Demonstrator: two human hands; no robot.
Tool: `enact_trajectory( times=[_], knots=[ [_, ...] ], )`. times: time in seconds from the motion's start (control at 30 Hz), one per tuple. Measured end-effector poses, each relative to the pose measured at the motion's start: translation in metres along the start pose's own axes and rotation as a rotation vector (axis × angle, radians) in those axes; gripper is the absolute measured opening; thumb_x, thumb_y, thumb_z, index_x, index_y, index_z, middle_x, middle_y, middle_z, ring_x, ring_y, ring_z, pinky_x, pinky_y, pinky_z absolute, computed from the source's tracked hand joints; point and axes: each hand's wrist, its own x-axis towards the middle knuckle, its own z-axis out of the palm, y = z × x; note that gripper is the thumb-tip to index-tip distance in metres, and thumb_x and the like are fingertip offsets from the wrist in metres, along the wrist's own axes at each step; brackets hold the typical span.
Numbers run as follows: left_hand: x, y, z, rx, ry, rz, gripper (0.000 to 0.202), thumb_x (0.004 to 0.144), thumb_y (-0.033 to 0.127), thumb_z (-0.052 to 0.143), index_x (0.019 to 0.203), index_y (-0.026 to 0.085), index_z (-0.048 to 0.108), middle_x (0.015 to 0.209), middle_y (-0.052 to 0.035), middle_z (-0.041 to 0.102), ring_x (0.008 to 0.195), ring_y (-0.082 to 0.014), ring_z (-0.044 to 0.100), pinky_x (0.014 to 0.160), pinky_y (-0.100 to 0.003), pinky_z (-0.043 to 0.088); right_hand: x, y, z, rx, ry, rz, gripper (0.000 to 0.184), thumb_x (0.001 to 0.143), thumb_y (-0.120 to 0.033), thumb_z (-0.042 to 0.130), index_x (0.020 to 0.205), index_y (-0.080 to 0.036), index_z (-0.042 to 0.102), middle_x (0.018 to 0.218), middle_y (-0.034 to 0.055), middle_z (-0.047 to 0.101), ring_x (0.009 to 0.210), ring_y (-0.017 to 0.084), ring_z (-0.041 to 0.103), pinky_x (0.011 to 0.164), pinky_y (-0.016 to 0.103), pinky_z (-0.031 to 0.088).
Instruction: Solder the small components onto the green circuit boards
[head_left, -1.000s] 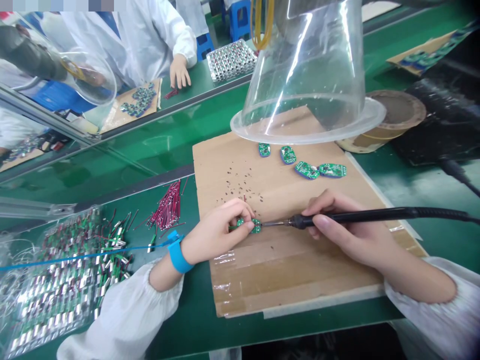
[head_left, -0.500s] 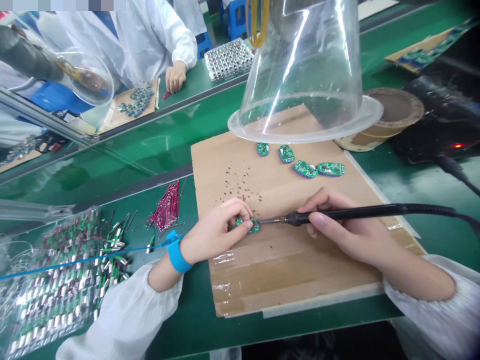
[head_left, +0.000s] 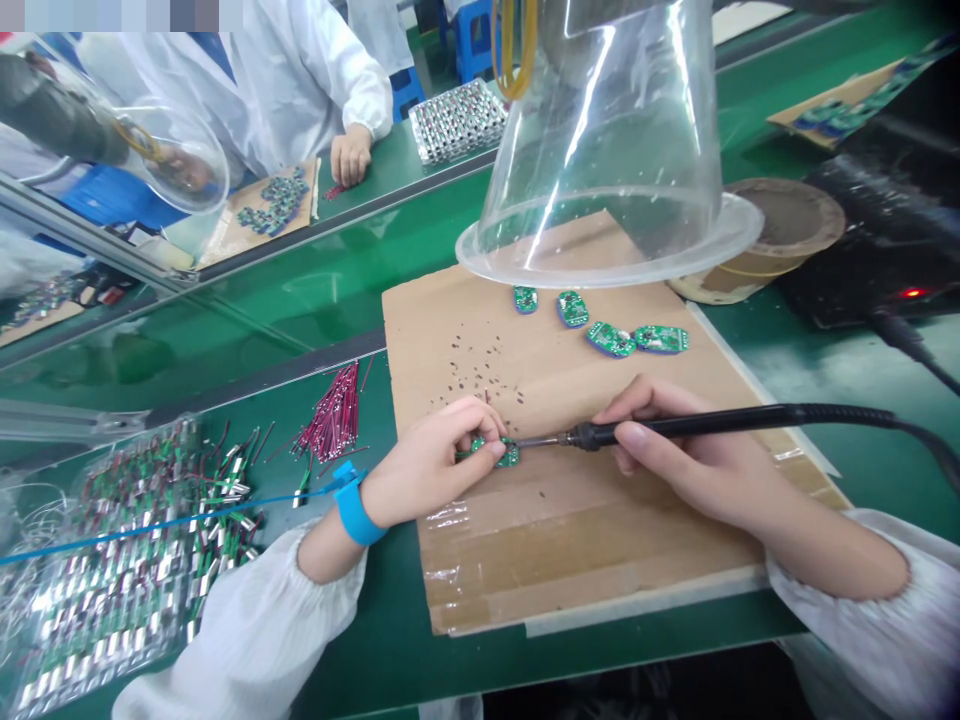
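Observation:
My left hand (head_left: 433, 462), with a blue wrist strap (head_left: 353, 512), pinches a small green circuit board (head_left: 508, 455) down on a cardboard sheet (head_left: 570, 530). My right hand (head_left: 694, 458) grips a black soldering iron (head_left: 720, 423) like a pen. Its metal tip touches the right edge of the held board. Several more green boards (head_left: 607, 334) lie in a row at the far side of the cardboard. Tiny dark scraps (head_left: 484, 370) dot the cardboard behind my left hand.
A clear fume hood (head_left: 611, 150) hangs over the cardboard's far end. Red wires (head_left: 332, 414) and a heap of small batteries (head_left: 112, 560) lie on the left. A tape roll (head_left: 780, 235) and a black unit (head_left: 885, 250) sit right. Another person (head_left: 351, 152) works across the bench.
The soldering iron's tip has slid a little left and up onto the board's edge. A red light on the black unit has come on. My left hand has barely moved.

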Motion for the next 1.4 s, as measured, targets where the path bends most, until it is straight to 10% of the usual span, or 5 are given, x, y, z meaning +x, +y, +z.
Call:
enact_trajectory(
  times=[1.0, 1.4],
  knots=[
    [-0.0001, -0.0015, 0.0008, -0.004, 0.020, -0.001, 0.006, 0.098, 0.019, 0.058, 0.093, 0.020, 0.060, 0.108, -0.0031, 0.067, 0.089, -0.0160, 0.060, 0.078, -0.033, 0.049, 0.0034, 0.0048, 0.0002, -0.002, -0.037, 0.041, 0.022, 0.103, -0.046, 0.053, 0.097, -0.026, 0.060, 0.064, -0.0032, 0.060, 0.059, 0.014, 0.056, 0.056, 0.029, 0.045],
    [0.0000, -0.0015, 0.0016, -0.009, 0.009, -0.011, 0.005, 0.098, 0.019, 0.057, 0.095, 0.020, 0.061, 0.109, -0.0027, 0.068, 0.081, -0.0141, 0.057, 0.071, -0.030, 0.045, 0.0051, -0.0003, 0.0006, -0.054, -0.069, 0.018, 0.047, 0.100, -0.059, 0.050, 0.069, -0.023, 0.053, 0.055, -0.0012, 0.056, 0.050, 0.014, 0.051, 0.049, 0.028, 0.038]
  ],
)
